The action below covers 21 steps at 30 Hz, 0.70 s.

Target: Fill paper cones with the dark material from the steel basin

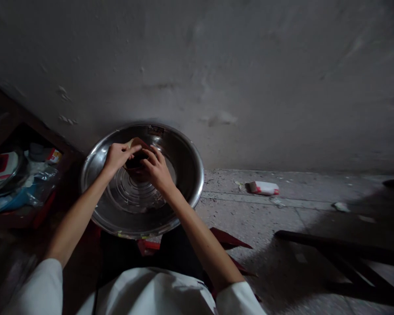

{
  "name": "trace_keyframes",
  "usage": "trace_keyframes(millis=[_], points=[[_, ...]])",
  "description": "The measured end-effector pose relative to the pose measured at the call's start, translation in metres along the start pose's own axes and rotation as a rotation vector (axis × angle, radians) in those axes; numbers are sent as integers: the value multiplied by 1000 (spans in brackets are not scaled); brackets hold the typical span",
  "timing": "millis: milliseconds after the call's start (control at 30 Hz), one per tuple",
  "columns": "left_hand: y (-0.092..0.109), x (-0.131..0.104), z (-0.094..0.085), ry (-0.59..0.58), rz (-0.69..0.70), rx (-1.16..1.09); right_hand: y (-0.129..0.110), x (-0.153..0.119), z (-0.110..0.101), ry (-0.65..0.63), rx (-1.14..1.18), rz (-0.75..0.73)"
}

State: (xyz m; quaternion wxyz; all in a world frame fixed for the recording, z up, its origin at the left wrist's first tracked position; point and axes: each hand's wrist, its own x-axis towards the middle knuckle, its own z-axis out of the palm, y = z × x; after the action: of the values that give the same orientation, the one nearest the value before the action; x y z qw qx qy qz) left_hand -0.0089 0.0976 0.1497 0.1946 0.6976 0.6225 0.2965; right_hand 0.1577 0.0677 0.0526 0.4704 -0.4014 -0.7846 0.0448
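Observation:
A wide, shiny metal basin is in front of me, below both hands. Over its far half, I hold a dark red-brown thing that looks like an open pouch or a curled sheet with a yellowish upper edge. Its exact kind is unclear in the dim light. My left hand is closed, pinching the left side of its rim between thumb and fingers. With curved fingers, my right hand grips the right side. The inside of the thing is dark, so any contents are hidden.
A grey wall rises right behind the basin. At left, a box holds plastic bags and packets. A crumpled white-and-red carton and scraps lie on the floor. Dark wooden legs stand at right, and red pointed pieces are beside my right forearm.

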Motion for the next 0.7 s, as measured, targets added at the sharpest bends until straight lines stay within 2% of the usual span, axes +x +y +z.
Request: trace_keyframes(millis=[33,67,100,133,233,267,300,367,467,567,700], points=[[4,-10,2,74,33,-17,1,0,-1,2,4,-1],[6,-23,4,97,81,-14,2,0,-2,-4,9,-1],[6,-37,8,43,140,7,2,1,-4,-18,17,4],[3,-51,13,-118,213,35,3,2,-6,-39,27,9],[-22,-90,39,-890,471,43,4,5,-12,-111,66,39],[-35,-99,51,-1035,529,27,5,6,-14,-123,76,45],[-49,-106,64,-1048,532,-2,5,6,-15,-130,82,46],[-75,-114,90,-1034,410,-61,5,6,-16,-130,84,37],[-102,-116,124,-1026,268,-95,5,4,-18,-121,91,25],[-110,-119,146,-1043,230,-103,6,1,-21,-122,101,24],[-109,-130,156,-1063,146,-106,6,-2,-27,-140,97,0]])
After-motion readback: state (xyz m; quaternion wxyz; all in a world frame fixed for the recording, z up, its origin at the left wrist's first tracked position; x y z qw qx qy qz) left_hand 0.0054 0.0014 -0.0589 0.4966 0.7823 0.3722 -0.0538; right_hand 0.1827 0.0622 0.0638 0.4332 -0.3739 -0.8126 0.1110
